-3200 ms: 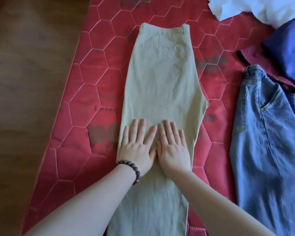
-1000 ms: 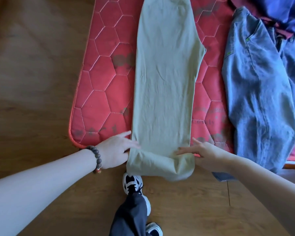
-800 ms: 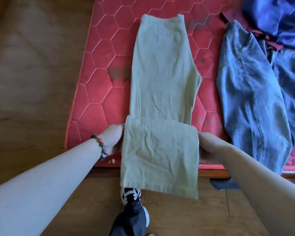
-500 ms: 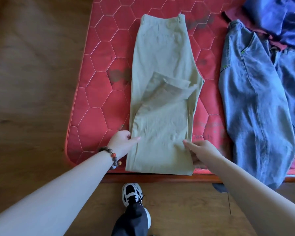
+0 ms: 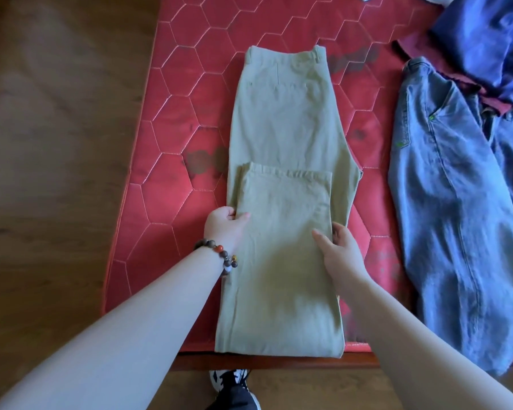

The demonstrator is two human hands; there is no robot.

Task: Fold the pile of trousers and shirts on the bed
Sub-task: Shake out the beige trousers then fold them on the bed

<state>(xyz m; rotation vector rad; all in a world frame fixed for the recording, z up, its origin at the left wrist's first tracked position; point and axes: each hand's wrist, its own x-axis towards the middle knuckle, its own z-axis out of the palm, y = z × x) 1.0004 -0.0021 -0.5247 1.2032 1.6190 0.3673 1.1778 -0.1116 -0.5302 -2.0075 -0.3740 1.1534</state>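
The left hand [image 5: 224, 224] grips the left edge of the khaki trousers [image 5: 285, 137], thumb on top of the folded layer and fingers curled under the edge; a beaded bracelet [image 5: 219, 255] sits on its wrist. The right hand [image 5: 338, 250] holds the right edge of the same layer, thumb lying on the cloth and fingers wrapped round the side. The trousers lie flat on the red quilted mattress [image 5: 172, 161], legs stacked one on the other, long axis running from the near edge of the bed straight away from the person, waistband at the far end. The leg ends are doubled back over the upper part, with the hems lying across the trousers about midway. Just right of them, apart, lie blue jeans [image 5: 444, 202], waist also at the far end. Beyond the jeans a blue garment [image 5: 486, 45] overlaps a maroon garment [image 5: 421, 45]. A sneaker [image 5: 228, 287] stands on the wooden floor [image 5: 51, 113] below the bed edge.
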